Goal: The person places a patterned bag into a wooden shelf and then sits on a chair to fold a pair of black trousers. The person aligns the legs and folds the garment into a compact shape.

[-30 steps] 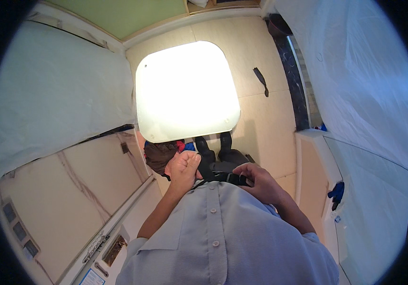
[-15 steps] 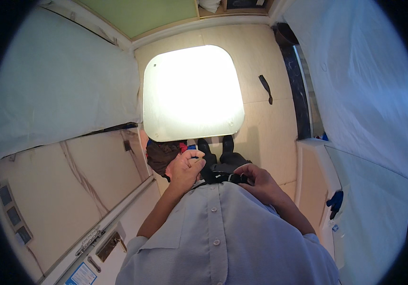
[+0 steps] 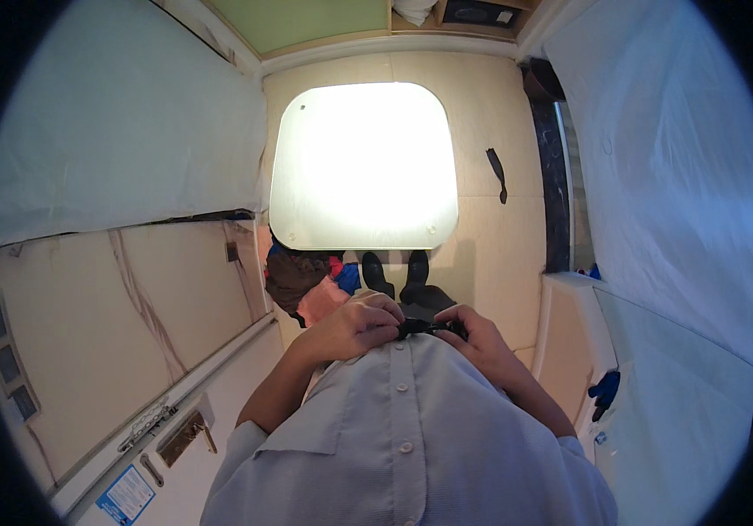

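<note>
At the waist of my grey buttoned shirt, a dark strap-like band, perhaps a belt, runs between my hands. My left hand has its fingers bent and pressed together at the band's left end. On the other side, my right hand pinches the band's right part between thumb and fingers. What lies under the fingertips is hidden. Beyond the hands show my dark shoes and part of dark trousers.
A brightly lit white table with rounded corners stands just ahead of my feet. Bundled clothes lie at its near left. A narrow black strip rests on the floor. A pale door with handle is at left, plastic sheeting at right.
My left hand has moved right and down from beside the clothes to the dark band, its fingers now closed there. My right hand stays at the band. The view has shifted slightly.
</note>
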The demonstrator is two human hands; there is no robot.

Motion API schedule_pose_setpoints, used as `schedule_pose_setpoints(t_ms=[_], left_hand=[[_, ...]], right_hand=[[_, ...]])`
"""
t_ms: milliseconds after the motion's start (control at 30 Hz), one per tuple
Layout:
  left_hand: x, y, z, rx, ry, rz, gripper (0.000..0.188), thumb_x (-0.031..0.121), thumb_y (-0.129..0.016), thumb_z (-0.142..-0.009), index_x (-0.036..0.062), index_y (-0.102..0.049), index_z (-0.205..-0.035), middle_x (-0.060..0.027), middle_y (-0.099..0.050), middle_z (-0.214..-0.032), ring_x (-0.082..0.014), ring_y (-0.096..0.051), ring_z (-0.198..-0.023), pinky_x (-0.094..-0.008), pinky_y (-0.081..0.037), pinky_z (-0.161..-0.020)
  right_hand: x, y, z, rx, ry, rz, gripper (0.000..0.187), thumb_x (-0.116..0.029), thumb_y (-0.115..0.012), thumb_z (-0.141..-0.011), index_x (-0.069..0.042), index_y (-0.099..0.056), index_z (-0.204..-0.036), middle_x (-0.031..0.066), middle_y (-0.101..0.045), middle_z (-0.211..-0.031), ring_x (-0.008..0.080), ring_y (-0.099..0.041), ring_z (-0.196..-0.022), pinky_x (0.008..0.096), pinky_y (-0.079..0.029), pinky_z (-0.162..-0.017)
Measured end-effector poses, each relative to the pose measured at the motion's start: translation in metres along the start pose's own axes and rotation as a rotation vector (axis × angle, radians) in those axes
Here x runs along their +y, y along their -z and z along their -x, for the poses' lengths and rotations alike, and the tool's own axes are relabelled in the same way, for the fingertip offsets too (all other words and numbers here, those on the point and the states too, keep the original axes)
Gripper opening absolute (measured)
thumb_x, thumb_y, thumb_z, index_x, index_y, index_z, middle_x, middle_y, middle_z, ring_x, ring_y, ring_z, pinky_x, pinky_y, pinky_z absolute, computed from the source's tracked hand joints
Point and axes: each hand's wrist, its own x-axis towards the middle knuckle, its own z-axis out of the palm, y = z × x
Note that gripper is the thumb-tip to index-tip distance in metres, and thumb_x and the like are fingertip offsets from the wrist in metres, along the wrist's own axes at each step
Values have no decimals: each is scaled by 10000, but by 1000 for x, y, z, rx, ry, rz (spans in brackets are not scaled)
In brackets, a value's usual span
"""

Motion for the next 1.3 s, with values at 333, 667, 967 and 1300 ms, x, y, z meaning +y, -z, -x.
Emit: schedule_pose_setpoints(t_ms=[333, 667, 967, 1300], left_hand=[[8, 13, -12, -248, 729, 324, 392, 365, -658, -943, -20, -690, -878, -44, -604, -728, -78, -548, -715, -271, -450, -662], [9, 48, -13, -367, 297, -46, 305, 229, -699, -758, 1, -719, -960, -151, -670, -777, -270, -654, -716, -365, -499, -660], [-13, 60, -22, -160, 504, 401, 236, 58, -572, -928, 43, -731, -1103, -69, -664, -777, -169, -611, -639, -317, -520, -650], [-26, 48, -11, 95, 505, 121, 224, 157, -561, -962, -6, -677, -1062, -105, -684, -858, -159, -629, -813, -312, -500, -759]], right_hand=[[-16, -13, -1, -65, 50, 86, 373, -324, -589, -1002, -31, -541, -1228, 182, -687, -1122, 327, -673, -1022, 423, -525, -871], [-20, -15, -9, -60, 68, 62, 301, -260, -618, -988, -49, -543, -1189, 161, -680, -1038, 280, -665, -909, 397, -512, -787], [-21, -17, -24, -39, 104, 40, 325, -257, -675, -957, -45, -541, -1165, 140, -658, -990, 239, -630, -823, 373, -500, -727], [-13, -8, -47, -60, -1, -100, 309, -146, -710, -933, -16, -568, -1175, 17, -585, -946, 83, -534, -833, 242, -454, -758]])
